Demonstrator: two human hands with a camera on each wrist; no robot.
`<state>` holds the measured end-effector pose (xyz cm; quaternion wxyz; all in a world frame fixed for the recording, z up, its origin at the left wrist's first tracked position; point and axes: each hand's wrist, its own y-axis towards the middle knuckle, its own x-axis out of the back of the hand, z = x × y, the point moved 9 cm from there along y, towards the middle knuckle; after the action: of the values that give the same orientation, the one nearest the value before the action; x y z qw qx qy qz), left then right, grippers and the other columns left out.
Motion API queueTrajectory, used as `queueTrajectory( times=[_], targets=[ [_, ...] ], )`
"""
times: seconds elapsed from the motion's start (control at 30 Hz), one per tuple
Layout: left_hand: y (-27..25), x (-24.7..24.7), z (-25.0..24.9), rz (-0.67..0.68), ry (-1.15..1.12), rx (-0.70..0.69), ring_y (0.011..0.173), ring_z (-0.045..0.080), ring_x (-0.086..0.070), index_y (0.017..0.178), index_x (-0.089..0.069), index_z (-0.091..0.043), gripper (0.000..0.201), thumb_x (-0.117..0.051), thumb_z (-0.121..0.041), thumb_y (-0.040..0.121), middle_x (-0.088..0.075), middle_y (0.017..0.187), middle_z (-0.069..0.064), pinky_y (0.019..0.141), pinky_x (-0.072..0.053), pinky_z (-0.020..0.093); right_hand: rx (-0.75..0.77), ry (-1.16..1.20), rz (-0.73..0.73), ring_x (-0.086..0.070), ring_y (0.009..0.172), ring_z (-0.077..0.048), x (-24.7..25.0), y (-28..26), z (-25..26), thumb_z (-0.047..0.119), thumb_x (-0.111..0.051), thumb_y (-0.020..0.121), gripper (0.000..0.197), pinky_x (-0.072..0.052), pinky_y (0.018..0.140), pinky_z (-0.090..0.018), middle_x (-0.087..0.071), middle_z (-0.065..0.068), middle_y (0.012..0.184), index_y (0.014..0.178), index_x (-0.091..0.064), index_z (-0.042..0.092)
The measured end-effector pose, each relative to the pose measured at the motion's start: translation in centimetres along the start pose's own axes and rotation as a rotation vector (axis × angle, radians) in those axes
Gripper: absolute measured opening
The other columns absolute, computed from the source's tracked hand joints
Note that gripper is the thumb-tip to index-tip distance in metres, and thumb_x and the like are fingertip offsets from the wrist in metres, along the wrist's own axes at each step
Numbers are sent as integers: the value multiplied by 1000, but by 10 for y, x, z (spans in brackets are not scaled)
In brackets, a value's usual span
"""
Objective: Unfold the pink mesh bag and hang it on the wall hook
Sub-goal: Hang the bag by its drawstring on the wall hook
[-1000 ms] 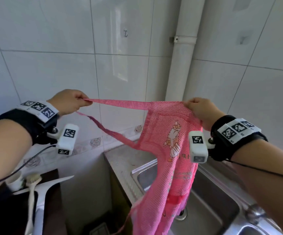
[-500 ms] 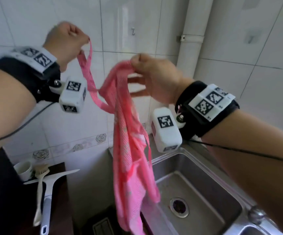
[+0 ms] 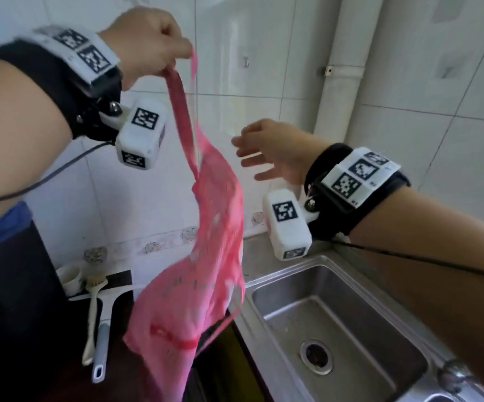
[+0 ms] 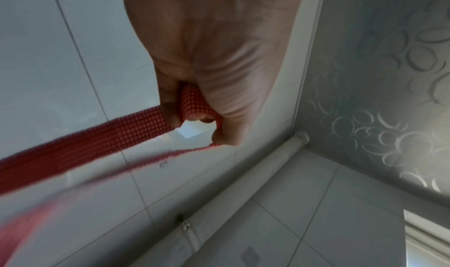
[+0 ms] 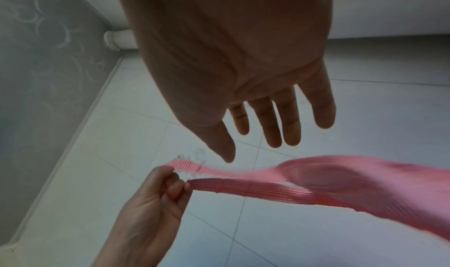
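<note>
The pink mesh bag (image 3: 211, 256) hangs in the air by its strap handle (image 3: 181, 105), blurred from swinging. My left hand (image 3: 159, 50) is raised at the upper left and pinches the top of the handle (image 4: 192, 105) between curled fingers. My right hand (image 3: 267, 155) floats to the right of the bag with fingers spread, touching nothing; its straight fingers (image 5: 280, 121) show in the right wrist view above the handle (image 5: 243, 186). The small metal wall hook (image 3: 246, 61) sits on the white tiles, up and to the right of my left hand.
A white drain pipe (image 3: 342, 62) with a clamp runs down the wall right of the hook. A steel sink (image 3: 336, 323) lies below on the right. A squeegee (image 3: 103, 335), a brush (image 3: 94, 311) and a white cup (image 3: 69, 277) rest on a dark surface at lower left.
My right hand has let go of the bag and moved down to the right, fingers opened. My left hand kept the handle high, and the bag now dangles and swings from it alone.
</note>
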<state>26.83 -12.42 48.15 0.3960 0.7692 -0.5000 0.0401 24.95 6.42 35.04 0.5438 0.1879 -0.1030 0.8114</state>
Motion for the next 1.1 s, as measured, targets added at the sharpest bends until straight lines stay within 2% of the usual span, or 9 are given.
queueTrajectory(
  times=[0.13, 0.27, 0.33, 0.5, 0.6, 0.73, 0.83, 0.93, 1.1],
  targets=[
    [-14, -32, -13, 106, 226, -100, 62, 9, -49, 80, -57, -21, 12, -67, -15, 77, -52, 72, -8, 58, -44, 24, 50, 39, 20, -64, 105, -20, -8, 0, 8, 27, -72, 85, 62, -55, 84, -40, -63, -5, 122, 139, -42, 17],
    [-34, -61, -22, 296, 308, -171, 67, 11, -52, 95, -58, -22, 22, -64, -11, 77, -59, 80, -7, 63, -42, 26, 111, 21, 27, -68, 75, -13, -19, -1, 28, 18, -72, 84, 66, -53, 71, -29, -69, 0, 100, 141, -38, 21],
    [-43, -74, -20, 391, 359, -184, 65, 9, -53, 99, -55, -24, 25, -62, -11, 79, -63, 83, -8, 63, -41, 26, 138, 35, 43, -65, 64, -13, -28, 3, 33, 9, -70, 84, 59, -52, 68, -29, -67, 0, 89, 135, -42, 19],
    [-41, -80, 7, 445, 406, -150, 62, 13, -50, 102, -47, -24, 26, -59, -9, 84, -60, 82, -11, 58, -40, 30, 123, 56, 41, -58, 56, -15, -45, 22, 31, 1, -54, 91, 12, -51, 65, -31, -53, -3, 72, 94, -52, 13],
    [-25, -71, 39, 422, 492, -93, 71, 11, -54, 100, -48, -25, 30, -60, -6, 81, -63, 97, -8, 60, -41, 28, 120, 20, -38, -46, 51, -15, -36, 42, 25, 10, -53, 95, 6, -51, 58, -28, -45, -4, 68, 99, -58, 9],
    [3, -63, 73, 386, 528, -31, 96, 18, -57, 98, -51, -19, 26, -67, -10, 79, -67, 100, -4, 62, -38, 20, 149, -87, -121, -39, 46, -14, -8, 69, 21, 22, -56, 94, 13, -44, 49, -20, -41, 0, 61, 85, -61, 15],
    [28, -61, 93, 418, 567, 3, 84, 20, -57, 87, -51, -20, 21, -71, -21, 80, -65, 90, -1, 60, -37, 26, 129, -128, -153, -36, 46, -13, 12, 92, 16, 30, -55, 94, 22, -42, 50, -21, -42, 1, 62, 79, -66, 18],
    [57, -66, 96, 430, 460, -20, 68, 20, -50, 73, -45, -21, 29, -73, -28, 78, -62, 77, 2, 61, -35, 29, 119, -134, -192, -36, 45, -11, 28, 118, 15, 32, -56, 94, 22, -44, 52, -22, -55, 2, 66, 88, -71, 17],
    [110, -71, 90, 305, 156, -98, 66, 11, -48, 70, -53, -23, 25, -75, -32, 77, -57, 78, -5, 65, -39, 28, 187, -89, -297, -43, 49, -8, 46, 167, 25, 20, -61, 91, 4, -47, 55, -22, -71, 1, 81, 95, -61, 19]
  ],
)
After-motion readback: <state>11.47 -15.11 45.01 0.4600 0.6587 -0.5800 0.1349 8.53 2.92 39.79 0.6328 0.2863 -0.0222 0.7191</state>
